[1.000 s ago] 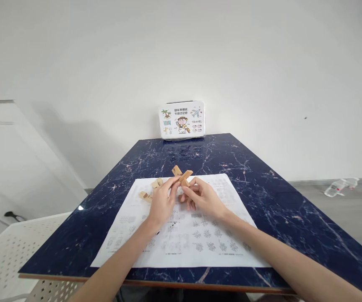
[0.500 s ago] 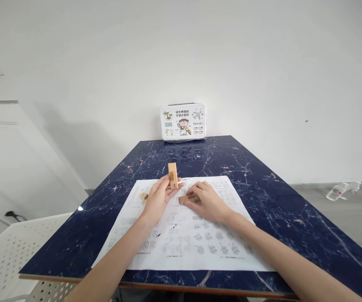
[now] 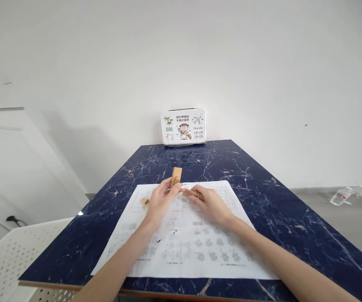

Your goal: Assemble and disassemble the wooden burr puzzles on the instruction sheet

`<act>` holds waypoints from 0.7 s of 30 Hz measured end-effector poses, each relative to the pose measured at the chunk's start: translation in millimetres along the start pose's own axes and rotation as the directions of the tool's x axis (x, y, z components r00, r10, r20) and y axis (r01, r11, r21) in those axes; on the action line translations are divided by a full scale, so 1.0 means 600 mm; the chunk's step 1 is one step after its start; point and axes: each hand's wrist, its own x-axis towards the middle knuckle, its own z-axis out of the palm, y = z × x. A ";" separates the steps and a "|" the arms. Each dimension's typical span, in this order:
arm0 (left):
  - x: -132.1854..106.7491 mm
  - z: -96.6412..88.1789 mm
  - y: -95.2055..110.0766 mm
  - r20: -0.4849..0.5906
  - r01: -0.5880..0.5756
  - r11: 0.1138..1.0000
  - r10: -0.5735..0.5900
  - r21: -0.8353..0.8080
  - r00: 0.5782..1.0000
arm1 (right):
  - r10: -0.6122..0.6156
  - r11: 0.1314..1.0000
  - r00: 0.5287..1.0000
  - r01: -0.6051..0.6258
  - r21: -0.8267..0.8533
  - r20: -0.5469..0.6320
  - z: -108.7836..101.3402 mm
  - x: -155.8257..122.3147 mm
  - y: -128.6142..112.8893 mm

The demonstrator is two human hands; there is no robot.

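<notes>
My left hand (image 3: 159, 203) is closed around a light wooden block (image 3: 177, 173), which stands up from the fingers above the sheet's far edge. A curved mark or notch shows on the block's face; its lower end is hidden by the thumb. My right hand (image 3: 214, 205) grips a second wooden block (image 3: 194, 193) that points left, its tip close to the left fingertips; whether they touch I cannot tell. To the left of my left hand, a small wooden piece (image 3: 144, 201) rests on a printed paper sheet (image 3: 181, 270).
The sheet lies on a dark blue marbled table (image 3: 105, 214). A white cartoon-printed case (image 3: 183, 126) stands at the table's far end against the wall. At left is a white perforated chair (image 3: 26, 243); on the floor at right lie clear plastic bottles (image 3: 344, 196).
My right hand has brought its block up and nearer my left hand. The block in my left hand has turned, so its number no longer shows. The view has tipped slightly upward.
</notes>
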 end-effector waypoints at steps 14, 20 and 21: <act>-0.013 0.001 -0.014 0.107 -0.282 0.776 0.270 0.564 0.957 | 0.067 0.667 0.993 -0.114 0.736 0.093 -0.054 0.010 -0.038; -0.015 0.001 -0.013 0.205 -0.284 0.816 0.207 0.504 0.957 | 0.021 0.717 0.983 -0.144 0.682 0.185 -0.057 0.009 -0.031; -0.015 0.001 -0.013 0.226 -0.282 0.830 0.193 0.481 0.955 | 0.010 0.712 0.979 -0.149 0.686 0.203 -0.058 0.010 -0.029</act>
